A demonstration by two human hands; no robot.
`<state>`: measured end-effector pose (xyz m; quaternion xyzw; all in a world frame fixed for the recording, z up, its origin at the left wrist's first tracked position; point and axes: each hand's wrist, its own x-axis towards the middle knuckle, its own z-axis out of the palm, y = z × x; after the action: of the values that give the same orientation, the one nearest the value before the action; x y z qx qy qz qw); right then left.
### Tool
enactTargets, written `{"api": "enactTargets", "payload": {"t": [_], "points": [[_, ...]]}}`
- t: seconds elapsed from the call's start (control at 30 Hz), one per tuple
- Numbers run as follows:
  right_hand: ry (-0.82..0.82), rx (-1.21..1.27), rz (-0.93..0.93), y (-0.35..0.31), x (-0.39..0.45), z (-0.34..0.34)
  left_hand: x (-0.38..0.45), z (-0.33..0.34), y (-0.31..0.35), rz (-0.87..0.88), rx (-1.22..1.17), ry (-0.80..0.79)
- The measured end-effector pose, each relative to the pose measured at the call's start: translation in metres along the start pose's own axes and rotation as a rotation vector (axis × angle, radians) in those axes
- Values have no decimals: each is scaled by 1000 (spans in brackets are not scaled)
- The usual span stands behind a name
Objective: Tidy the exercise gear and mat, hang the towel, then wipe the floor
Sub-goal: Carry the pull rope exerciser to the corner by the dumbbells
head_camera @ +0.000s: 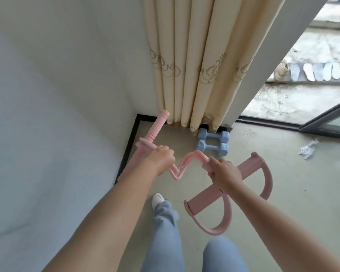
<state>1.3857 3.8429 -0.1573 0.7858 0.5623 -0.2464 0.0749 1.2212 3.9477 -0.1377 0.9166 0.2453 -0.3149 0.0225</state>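
Floor-corner scene: both hands (225,171) grip pink pedal puller (186,163).

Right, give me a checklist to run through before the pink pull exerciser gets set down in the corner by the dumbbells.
1. Left hand grips the bands near the handle bar: ok.
2. Right hand grips the bands by the foot bar: ok.
3. Bands slack and folded between the hands, not stretched: ok.
4. Blue dumbbells already parked against the curtain: ok.
5. Bare floor between wall and dumbbells to take the exerciser: ok.
6. Crumpled cloth off the floor: not ok.
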Motion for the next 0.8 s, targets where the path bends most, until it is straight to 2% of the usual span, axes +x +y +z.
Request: {"api": "enactTargets", "payload": {"t": [0.13,0.3,0.43,0.57,0.8], "points": [[-73,87,118,-11,56,22,68,22,-45,114,-48,-82],[-190,164,254,2,127,83,156,82,-76,218,-101,-153],[-251,206,256,19,198,153,239,149,-67,258,-52,-208],[-243,200,257,53,274,244,340,227,-47,265,33,-247],[-283,-22,95,104,393,395,510,347,-42,386,228,-202]]}}
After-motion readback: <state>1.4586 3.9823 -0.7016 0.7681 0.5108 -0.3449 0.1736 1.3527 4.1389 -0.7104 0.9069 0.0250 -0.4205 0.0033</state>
